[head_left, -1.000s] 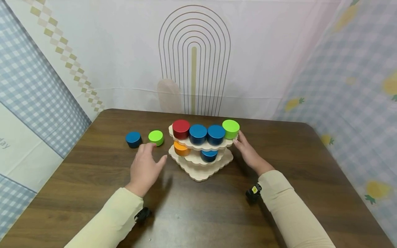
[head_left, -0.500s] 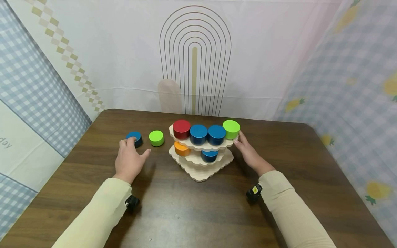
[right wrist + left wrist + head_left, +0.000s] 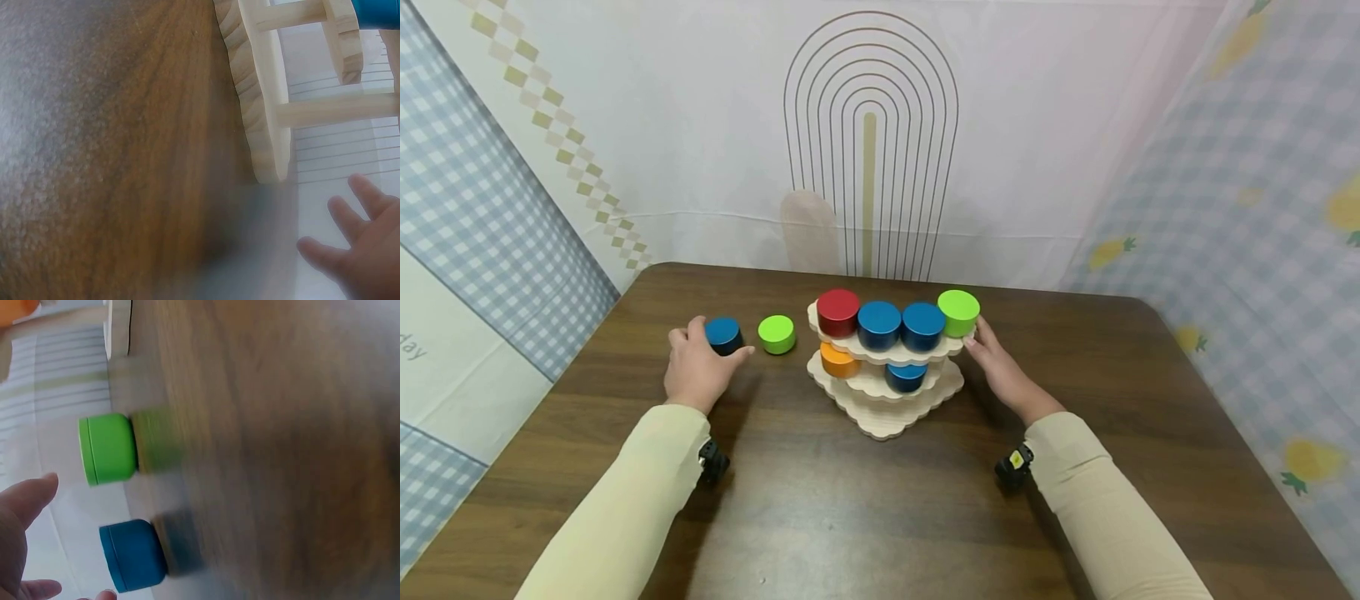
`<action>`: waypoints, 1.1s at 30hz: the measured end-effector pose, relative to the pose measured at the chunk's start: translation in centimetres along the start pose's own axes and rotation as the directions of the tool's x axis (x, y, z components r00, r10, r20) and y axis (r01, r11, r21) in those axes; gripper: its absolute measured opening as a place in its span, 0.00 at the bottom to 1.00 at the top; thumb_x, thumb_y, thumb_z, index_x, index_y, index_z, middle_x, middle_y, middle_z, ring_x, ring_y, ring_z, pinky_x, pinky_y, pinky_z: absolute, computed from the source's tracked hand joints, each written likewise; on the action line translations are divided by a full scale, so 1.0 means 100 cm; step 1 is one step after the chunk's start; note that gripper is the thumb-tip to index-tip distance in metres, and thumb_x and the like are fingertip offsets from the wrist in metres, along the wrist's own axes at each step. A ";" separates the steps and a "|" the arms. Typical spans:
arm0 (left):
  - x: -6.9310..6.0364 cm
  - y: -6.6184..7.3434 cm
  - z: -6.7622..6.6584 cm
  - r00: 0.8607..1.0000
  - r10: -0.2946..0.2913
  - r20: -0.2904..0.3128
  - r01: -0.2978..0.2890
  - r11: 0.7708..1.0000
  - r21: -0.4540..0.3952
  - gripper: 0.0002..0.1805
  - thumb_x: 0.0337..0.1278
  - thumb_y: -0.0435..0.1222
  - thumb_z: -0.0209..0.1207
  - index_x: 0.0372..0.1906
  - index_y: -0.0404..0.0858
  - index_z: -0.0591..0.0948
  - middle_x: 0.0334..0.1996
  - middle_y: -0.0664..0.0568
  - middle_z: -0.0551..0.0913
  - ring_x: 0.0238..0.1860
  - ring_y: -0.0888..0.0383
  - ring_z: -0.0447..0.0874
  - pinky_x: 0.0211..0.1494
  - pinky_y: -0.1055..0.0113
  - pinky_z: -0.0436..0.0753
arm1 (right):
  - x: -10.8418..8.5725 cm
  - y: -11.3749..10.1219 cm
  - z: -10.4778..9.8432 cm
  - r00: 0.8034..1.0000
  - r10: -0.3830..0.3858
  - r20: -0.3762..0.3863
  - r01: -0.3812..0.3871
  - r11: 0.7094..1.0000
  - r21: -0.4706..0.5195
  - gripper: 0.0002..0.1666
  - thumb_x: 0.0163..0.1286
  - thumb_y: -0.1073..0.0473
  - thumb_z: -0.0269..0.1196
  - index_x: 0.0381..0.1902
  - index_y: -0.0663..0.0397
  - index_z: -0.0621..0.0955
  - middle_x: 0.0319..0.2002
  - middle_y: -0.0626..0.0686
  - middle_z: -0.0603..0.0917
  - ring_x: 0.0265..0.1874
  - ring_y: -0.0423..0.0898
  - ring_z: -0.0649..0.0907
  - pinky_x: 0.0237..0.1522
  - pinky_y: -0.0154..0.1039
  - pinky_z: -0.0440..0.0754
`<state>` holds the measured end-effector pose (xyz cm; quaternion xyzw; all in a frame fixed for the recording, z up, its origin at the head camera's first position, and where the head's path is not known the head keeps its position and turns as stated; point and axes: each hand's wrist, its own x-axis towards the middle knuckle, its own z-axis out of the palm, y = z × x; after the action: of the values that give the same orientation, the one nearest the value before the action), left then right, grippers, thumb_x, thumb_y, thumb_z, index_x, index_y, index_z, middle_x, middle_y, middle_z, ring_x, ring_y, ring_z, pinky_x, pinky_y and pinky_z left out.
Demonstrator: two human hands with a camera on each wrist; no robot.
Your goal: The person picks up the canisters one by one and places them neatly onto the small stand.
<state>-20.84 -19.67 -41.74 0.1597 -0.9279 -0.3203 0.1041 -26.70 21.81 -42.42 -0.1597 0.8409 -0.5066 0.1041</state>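
Observation:
A loose blue cylinder stands on the table at the left, and a green cylinder is just right of it. My left hand reaches around the blue one, thumb on the near right and fingers on the left. In the left wrist view a gap shows between the fingertips and the blue cylinder. My right hand is at the right end of the tiered wooden stand, touching its top tier. Its fingers look straight and spread in the right wrist view.
Along the top tier sit a red cylinder, two blue cylinders and a green one. Lower down are an orange cylinder and a blue one. A patterned cloth hangs behind the table.
My left hand has moved left, from near the loose green cylinder to around the loose blue one. The right hand and the stand have stayed in place.

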 end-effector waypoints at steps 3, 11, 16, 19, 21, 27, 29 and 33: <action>0.007 -0.003 -0.001 1.000 -0.013 0.018 0.013 1.000 -0.002 0.52 0.55 0.54 0.63 0.74 0.33 0.50 0.61 0.27 0.56 0.55 0.29 0.68 0.56 0.37 0.71 | 0.001 0.000 -0.001 1.000 0.002 0.003 -0.002 1.000 -0.004 0.40 0.78 0.45 0.37 0.77 0.51 0.34 0.76 0.62 0.37 0.74 0.64 0.43 0.67 0.69 0.41; 0.026 -0.013 -0.001 0.994 -0.056 0.090 0.054 0.998 0.024 0.54 0.55 0.53 0.63 0.75 0.34 0.47 0.63 0.24 0.54 0.58 0.27 0.65 0.57 0.35 0.70 | 0.004 0.003 -0.002 1.000 0.012 0.005 -0.012 1.000 0.004 0.39 0.79 0.48 0.37 0.76 0.54 0.34 0.76 0.63 0.36 0.74 0.64 0.42 0.67 0.69 0.40; 0.034 -0.018 0.001 0.991 -0.065 0.116 0.060 0.997 0.048 0.53 0.55 0.52 0.63 0.75 0.32 0.47 0.63 0.23 0.55 0.59 0.26 0.64 0.58 0.35 0.69 | 0.002 0.001 -0.001 1.000 -0.001 -0.005 0.001 1.000 0.001 0.40 0.78 0.46 0.37 0.77 0.51 0.34 0.76 0.62 0.38 0.74 0.63 0.43 0.68 0.68 0.41; 0.037 -0.021 0.002 0.990 -0.069 0.124 0.061 0.996 0.064 0.53 0.55 0.51 0.63 0.74 0.30 0.47 0.63 0.23 0.56 0.60 0.26 0.64 0.59 0.35 0.69 | 0.000 0.001 0.000 1.000 -0.001 -0.006 0.001 1.000 -0.002 0.41 0.78 0.43 0.38 0.77 0.49 0.34 0.77 0.61 0.38 0.74 0.63 0.43 0.67 0.69 0.41; 0.038 -0.022 0.003 0.989 -0.071 0.129 0.062 0.995 0.073 0.53 0.55 0.51 0.63 0.74 0.30 0.47 0.63 0.22 0.56 0.60 0.26 0.62 0.59 0.35 0.68 | 0.000 0.001 0.000 1.000 0.001 -0.005 -0.001 1.000 -0.003 0.41 0.78 0.42 0.38 0.77 0.48 0.34 0.77 0.60 0.37 0.74 0.62 0.43 0.67 0.70 0.41; 0.041 -0.024 0.004 0.988 -0.068 0.137 0.053 0.992 0.114 0.53 0.55 0.52 0.63 0.73 0.29 0.49 0.63 0.22 0.56 0.63 0.27 0.57 0.60 0.34 0.66 | 0.001 0.003 0.000 1.000 -0.012 -0.011 0.012 1.000 0.005 0.41 0.78 0.44 0.38 0.77 0.49 0.34 0.77 0.61 0.37 0.74 0.62 0.42 0.67 0.69 0.40; 0.041 -0.024 0.004 0.988 -0.070 0.141 0.053 0.991 0.125 0.52 0.55 0.52 0.62 0.73 0.28 0.50 0.63 0.22 0.56 0.63 0.27 0.56 0.60 0.34 0.65 | 0.001 0.003 0.000 1.000 -0.020 -0.011 0.020 1.000 0.011 0.40 0.78 0.45 0.38 0.77 0.50 0.35 0.76 0.61 0.37 0.74 0.62 0.42 0.67 0.69 0.40; 0.042 -0.023 0.005 0.986 -0.076 0.149 0.057 0.990 0.129 0.50 0.56 0.52 0.61 0.73 0.28 0.51 0.63 0.22 0.56 0.63 0.27 0.56 0.60 0.34 0.64 | 0.002 0.003 0.000 1.000 -0.030 -0.007 0.030 0.999 0.020 0.40 0.78 0.46 0.38 0.77 0.51 0.35 0.76 0.61 0.37 0.74 0.62 0.41 0.67 0.69 0.39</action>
<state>-24.39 -22.58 -43.19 0.1716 -0.9455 -0.2766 0.0114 -26.96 21.85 -42.72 -0.1696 0.8334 -0.5173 0.0951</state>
